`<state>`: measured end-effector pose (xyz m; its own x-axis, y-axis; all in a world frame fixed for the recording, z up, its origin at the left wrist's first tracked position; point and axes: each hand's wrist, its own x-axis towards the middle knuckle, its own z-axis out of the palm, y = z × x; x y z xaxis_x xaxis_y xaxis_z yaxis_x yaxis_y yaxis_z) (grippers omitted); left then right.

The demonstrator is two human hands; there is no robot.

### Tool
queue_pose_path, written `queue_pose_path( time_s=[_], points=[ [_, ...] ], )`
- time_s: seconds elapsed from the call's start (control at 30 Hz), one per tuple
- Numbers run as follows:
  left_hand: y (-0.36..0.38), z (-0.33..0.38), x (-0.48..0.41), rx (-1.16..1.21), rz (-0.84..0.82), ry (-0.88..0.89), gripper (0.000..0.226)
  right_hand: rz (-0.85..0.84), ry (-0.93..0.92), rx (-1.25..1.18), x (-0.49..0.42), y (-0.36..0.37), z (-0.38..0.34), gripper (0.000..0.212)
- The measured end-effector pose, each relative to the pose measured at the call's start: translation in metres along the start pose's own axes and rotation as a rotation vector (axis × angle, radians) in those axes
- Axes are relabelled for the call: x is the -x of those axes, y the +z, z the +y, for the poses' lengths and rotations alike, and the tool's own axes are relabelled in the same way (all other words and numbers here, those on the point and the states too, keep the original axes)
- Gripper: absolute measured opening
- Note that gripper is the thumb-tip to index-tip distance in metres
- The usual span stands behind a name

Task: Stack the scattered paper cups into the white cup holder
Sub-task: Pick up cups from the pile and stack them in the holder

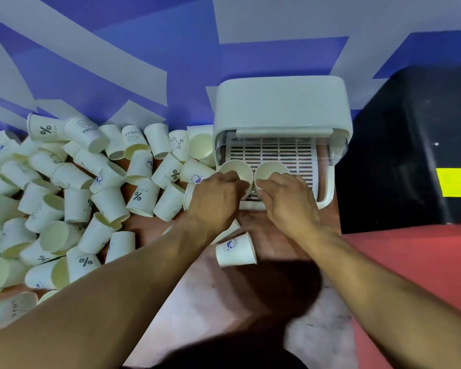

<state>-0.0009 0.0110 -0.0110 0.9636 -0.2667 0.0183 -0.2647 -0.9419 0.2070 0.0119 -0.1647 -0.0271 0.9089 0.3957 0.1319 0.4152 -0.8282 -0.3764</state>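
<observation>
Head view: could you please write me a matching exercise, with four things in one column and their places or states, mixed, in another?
1. white plastic cup holder
2. black box with yellow label
3. lone white paper cup with blue logo
4. two upright white paper cups

A. lying alone on the pink table
B. right of the holder
C. one in the left hand, one in the right hand
D. cover open

Pairs: 1-D, 2-B, 3-A, 4-C
</observation>
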Motion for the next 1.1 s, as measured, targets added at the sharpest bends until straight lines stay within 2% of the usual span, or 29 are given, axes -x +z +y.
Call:
queue_pose_path(
  time_s=[0.2, 0.4, 0.47, 0.53, 0.7, 0.83, 1.1],
  points=[
    [0.007, -0.003, -0.002, 0.036, 0.014, 0.017, 0.026, -0.038, 0.038, 0.005, -0.004, 0.002, 0.0, 0.022],
    [0.003, -0.003, -0.001, 0.063, 0.025, 0.004, 0.022, -0.055, 0.051, -0.002, -0.005, 0.0, -0.005, 0.011],
    [0.0, -0.003, 0.003, 0.091, 0.024, 0.003, 0.029, -0.012, 0.066, -0.045, -0.004, -0.003, -0.01, 0.009],
    [-0.006, -0.004, 0.012, 0.113, 0.05, 0.011, 0.036, 0.044, 0.08, -0.056, -0.001, -0.009, -0.018, 0.016],
    [-0.024, -0.011, 0.046, 0.117, 0.124, -0.001, 0.035, 0.113, 0.029, -0.058, 0.01, -0.023, -0.052, 0.025],
    [-0.045, -0.022, 0.081, 0.103, 0.164, -0.071, 0.033, 0.079, -0.032, -0.064, 0.016, -0.029, -0.092, 0.024],
    [-0.103, -0.073, 0.167, 0.044, 0.203, -0.321, 0.036, -0.01, -0.24, -0.071, 0.006, -0.028, -0.192, 0.034]
  ],
)
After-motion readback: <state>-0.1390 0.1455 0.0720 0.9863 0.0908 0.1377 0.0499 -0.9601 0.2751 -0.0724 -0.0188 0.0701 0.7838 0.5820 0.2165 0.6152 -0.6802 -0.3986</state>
